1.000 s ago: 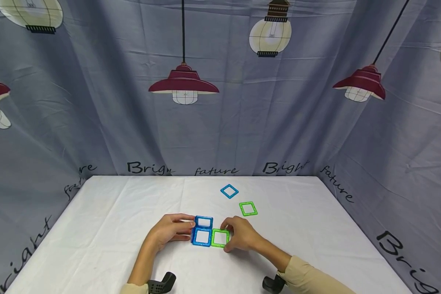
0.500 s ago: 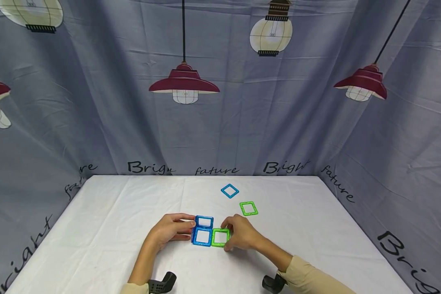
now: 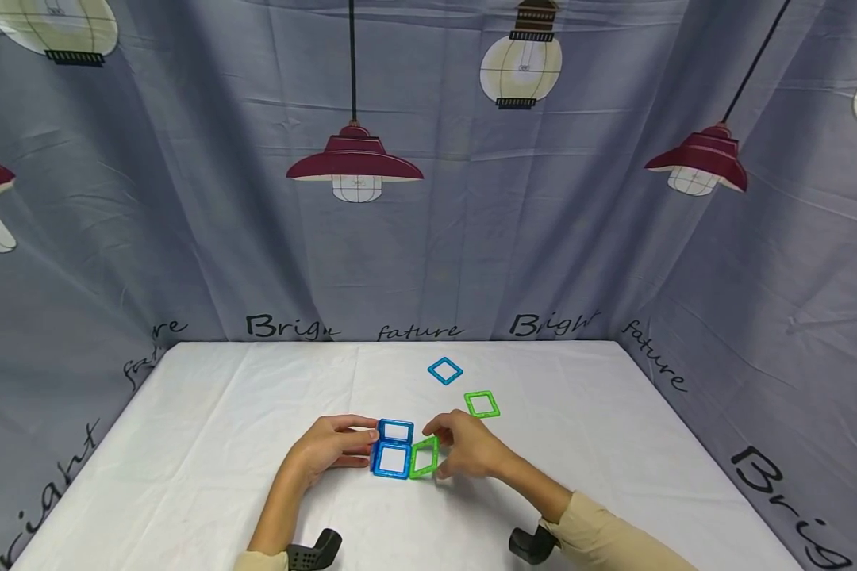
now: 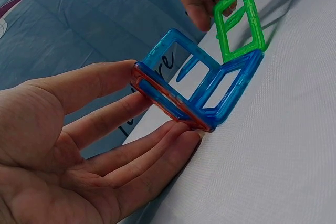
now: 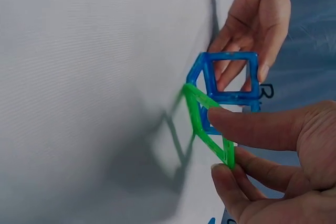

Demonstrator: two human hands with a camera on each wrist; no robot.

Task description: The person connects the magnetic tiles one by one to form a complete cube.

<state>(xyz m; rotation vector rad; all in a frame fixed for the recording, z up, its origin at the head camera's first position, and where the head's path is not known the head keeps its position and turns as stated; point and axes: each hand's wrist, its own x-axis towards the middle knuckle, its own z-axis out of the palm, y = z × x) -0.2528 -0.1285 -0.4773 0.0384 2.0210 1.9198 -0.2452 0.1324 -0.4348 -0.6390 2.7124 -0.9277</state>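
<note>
My left hand (image 3: 328, 448) supports the left side of a small magnetic-tile build, its straight fingertips against an upright reddish tile (image 4: 170, 96). A blue square tile (image 3: 390, 475) lies on the table as the base. Behind it another blue square tile (image 3: 396, 422) stands up along the far edge. My right hand (image 3: 471, 446) pinches the outer edge of a green square tile (image 3: 435, 454) between thumb and fingers. That green tile slants upward, its lower edge at the base tile's right edge, as the left wrist view shows.
Farther back on the white table (image 3: 271, 381) lie a loose blue square tile (image 3: 436, 364) and a loose green one (image 3: 479, 393). A grey curtain (image 3: 428, 262) printed with lamps hangs behind the table and along both sides.
The green tile's right edge has risen, so it now tilts up from lying flat beside the blue base. My right hand has lifted slightly and shifted left; my left hand stays put.
</note>
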